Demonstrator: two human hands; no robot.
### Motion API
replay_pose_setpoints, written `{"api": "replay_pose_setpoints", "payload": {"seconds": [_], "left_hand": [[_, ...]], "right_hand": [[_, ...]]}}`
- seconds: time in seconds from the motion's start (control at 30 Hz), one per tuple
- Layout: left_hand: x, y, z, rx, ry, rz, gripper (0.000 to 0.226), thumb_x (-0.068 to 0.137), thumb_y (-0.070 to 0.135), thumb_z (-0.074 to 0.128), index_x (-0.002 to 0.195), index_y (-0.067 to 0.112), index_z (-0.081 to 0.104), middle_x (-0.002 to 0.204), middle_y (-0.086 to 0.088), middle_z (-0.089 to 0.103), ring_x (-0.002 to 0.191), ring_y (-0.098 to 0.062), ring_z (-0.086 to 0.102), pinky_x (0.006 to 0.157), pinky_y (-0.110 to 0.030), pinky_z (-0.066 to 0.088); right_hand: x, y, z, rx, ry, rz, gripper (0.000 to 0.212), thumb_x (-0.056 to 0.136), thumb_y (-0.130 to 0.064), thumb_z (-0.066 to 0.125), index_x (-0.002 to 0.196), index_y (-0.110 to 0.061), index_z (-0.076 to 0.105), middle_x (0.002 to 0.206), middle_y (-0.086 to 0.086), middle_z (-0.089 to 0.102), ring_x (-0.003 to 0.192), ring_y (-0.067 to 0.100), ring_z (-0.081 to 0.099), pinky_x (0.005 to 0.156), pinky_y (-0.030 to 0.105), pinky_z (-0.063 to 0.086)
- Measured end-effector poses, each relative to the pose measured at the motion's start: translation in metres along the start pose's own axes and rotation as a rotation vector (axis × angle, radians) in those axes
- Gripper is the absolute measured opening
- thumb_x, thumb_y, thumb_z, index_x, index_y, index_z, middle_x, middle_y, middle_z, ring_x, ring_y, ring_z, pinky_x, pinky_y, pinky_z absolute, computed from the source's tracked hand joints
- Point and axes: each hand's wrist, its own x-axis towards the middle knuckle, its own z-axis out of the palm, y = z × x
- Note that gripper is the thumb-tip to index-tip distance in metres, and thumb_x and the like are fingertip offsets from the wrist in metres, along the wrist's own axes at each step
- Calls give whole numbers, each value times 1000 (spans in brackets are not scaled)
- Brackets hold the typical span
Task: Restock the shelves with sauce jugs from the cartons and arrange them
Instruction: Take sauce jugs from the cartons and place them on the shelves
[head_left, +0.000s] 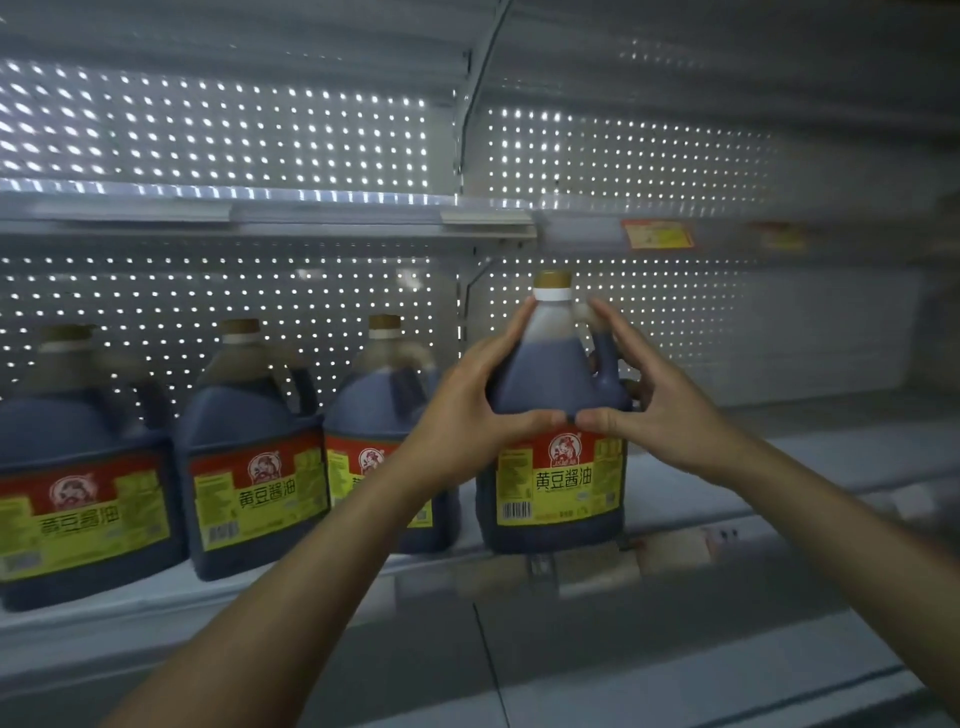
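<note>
So both hands, left hand (480, 402) and right hand (657, 410), grip the soy sauce jug (553, 447) standing on the shelf (727, 499) right of three jugs (249, 457), probably needs nudging into line next.

The label on the jug (558, 415) farthest right reads 黄豆酱油 in dark characters on yellow — a barcode sits below at its left corner. The second jug (249, 447) from the left carries the same four characters, and so does the blurred leftmost jug (78, 467). The red-and-yellow price tag (657, 235) on the upper shelf edge cannot be read.
</note>
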Motion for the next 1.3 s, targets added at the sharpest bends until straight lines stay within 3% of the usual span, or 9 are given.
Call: {"api": "replay_pose_setpoints", "payload": {"seconds": [0.23, 0.4, 0.5, 0.6, 0.77, 0.9, 1.0, 1.23, 1.3], "left_hand": [[2, -30, 22, 112, 125, -89, 107, 81, 36, 86, 157, 54, 12, 153, 12, 39, 138, -7, 45, 108, -34, 51], [4, -36, 34, 198, 196, -167, 102, 82, 36, 83, 155, 59, 15, 133, 4, 38, 123, -12, 50, 97, -25, 56], [8, -39, 38, 274, 213, -174, 101, 82, 34, 83, 159, 48, 18, 133, 5, 42, 119, -1, 50, 90, -9, 51], [11, -42, 41, 319, 222, -191, 101, 82, 28, 84, 160, 39, 21, 130, 4, 45, 113, 19, 47, 86, -1, 44], [14, -47, 45, 354, 233, -223, 102, 82, 32, 84, 161, 40, 19, 141, 4, 44, 121, 11, 47, 94, -11, 50], [15, -51, 48, 344, 254, -237, 95, 84, 32, 83, 158, 43, 25, 153, 10, 40, 133, 1, 45, 99, -25, 55], [15, -51, 49, 298, 252, -250, 91, 85, 30, 83, 156, 43, 28, 155, 12, 38, 136, -6, 48, 96, -28, 58], [11, -42, 48, 376, 283, -209, 78, 90, 26, 77, 155, 34, 35, 147, 13, 41, 135, 4, 41, 96, -11, 48], [12, -42, 42, 420, 300, -194, 71, 91, 21, 75, 153, 32, 41, 142, 14, 45, 131, -1, 46, 99, -22, 52]], "right_hand": [[34, 49, -6, 33, -150, -25, 101, 86, -6, 78, 158, -49, 22, 152, -42, 27, 120, -9, 59, 88, 29, 60], [49, 80, -6, 147, -209, -55, 98, 87, -5, 76, 158, -47, 23, 162, -26, 26, 122, -12, 57, 90, 29, 60], [56, 97, -6, 212, -237, -69, 98, 88, 0, 74, 160, -42, 23, 149, -38, 37, 124, -9, 57, 89, 26, 59], [63, 110, -2, 251, -248, -64, 97, 87, -2, 77, 159, -43, 25, 149, -39, 40, 129, 9, 60, 89, 30, 60], [71, 122, -5, 233, -291, -71, 97, 89, -6, 76, 158, -47, 23, 128, -59, 42, 118, -11, 60, 90, 30, 60], [76, 126, -5, 218, -270, -96, 94, 87, -14, 78, 156, -48, 25, 145, -52, 30, 131, -18, 44, 95, 23, 56], [77, 131, -1, 233, -242, -111, 95, 84, -23, 81, 157, -50, 25, 163, -29, 23, 147, 0, 36, 105, 32, 54], [72, 122, -1, 122, -189, -128, 88, 89, -20, 80, 151, -58, 32, 158, -18, 31, 143, 11, 43, 105, 41, 55], [71, 120, 3, 101, -162, -110, 84, 88, -21, 80, 149, -58, 35, 155, -17, 32, 141, 11, 44, 102, 43, 56]]}}
